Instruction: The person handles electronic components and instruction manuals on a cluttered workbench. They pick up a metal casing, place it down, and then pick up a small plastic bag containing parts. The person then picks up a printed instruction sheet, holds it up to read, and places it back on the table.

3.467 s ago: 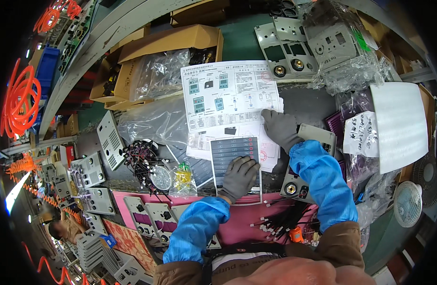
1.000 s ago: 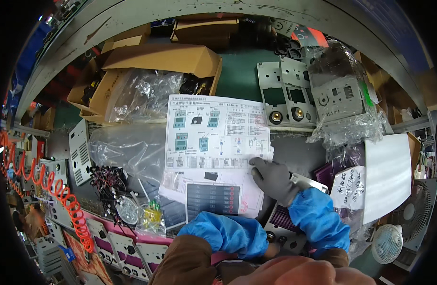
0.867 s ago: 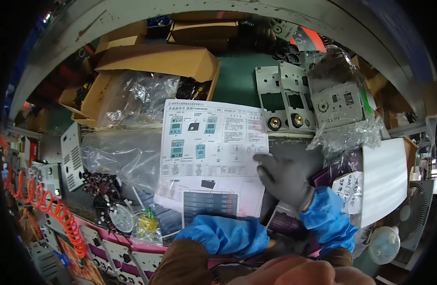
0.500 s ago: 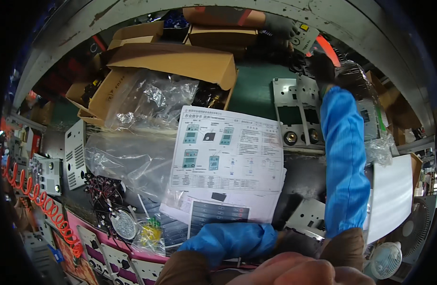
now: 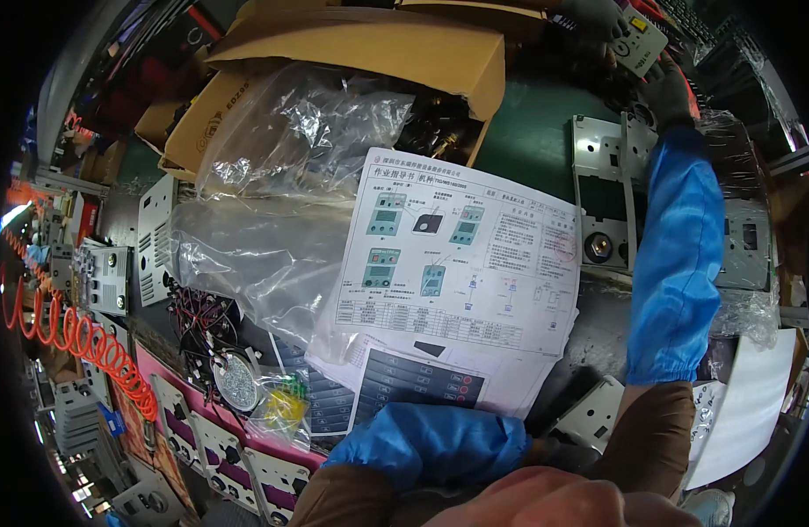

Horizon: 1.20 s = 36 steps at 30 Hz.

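Observation:
My right hand (image 5: 672,92), in a dark glove, reaches far right with its fingers at the lower edge of a small light-grey metal panel (image 5: 640,46) with a yellow label. Another person's gloved hand (image 5: 595,16) is at that panel's left side. Below my right hand stands a pale metal panel (image 5: 598,145) with cutouts and a round fitting. My left hand (image 5: 567,454), also dark-gloved, is low in the picture beside a white metal plate with holes (image 5: 595,411); its fingers are mostly hidden.
Printed instruction sheets (image 5: 457,255) lie mid-table by clear plastic bags (image 5: 255,255). Behind is an open cardboard box (image 5: 360,44). Wire bundles (image 5: 202,321), a bag of yellow and green parts (image 5: 286,406) and a coiled red hose (image 5: 88,338) are left. Wrapped units (image 5: 743,237) stand right.
My right hand has moved up and right to the small grey panel, which has come nearer it beside the other person's hand. The whole view has shifted; my left arm stays low.

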Each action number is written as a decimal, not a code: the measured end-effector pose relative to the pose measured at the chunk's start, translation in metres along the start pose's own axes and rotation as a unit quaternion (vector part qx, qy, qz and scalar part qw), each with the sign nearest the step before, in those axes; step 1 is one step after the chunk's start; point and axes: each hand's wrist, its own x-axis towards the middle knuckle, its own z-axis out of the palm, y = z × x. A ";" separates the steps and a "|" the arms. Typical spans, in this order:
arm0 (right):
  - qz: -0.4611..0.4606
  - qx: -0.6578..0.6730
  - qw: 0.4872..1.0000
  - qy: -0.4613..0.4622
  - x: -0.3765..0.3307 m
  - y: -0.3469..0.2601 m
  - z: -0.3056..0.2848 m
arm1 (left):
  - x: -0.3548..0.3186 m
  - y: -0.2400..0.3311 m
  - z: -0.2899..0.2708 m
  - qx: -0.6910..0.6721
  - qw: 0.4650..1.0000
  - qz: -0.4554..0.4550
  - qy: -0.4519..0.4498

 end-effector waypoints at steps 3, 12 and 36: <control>-0.011 0.020 1.000 0.010 -0.003 -0.005 0.003 | 0.001 0.000 0.000 -0.008 1.000 -0.004 0.000; -0.229 -0.449 0.864 0.001 0.000 -0.002 0.015 | 0.004 -0.001 -0.004 -0.025 1.000 -0.010 0.016; -0.435 -0.584 0.529 -0.436 -0.458 0.017 0.169 | 0.010 0.006 -0.003 -0.030 0.999 0.008 0.017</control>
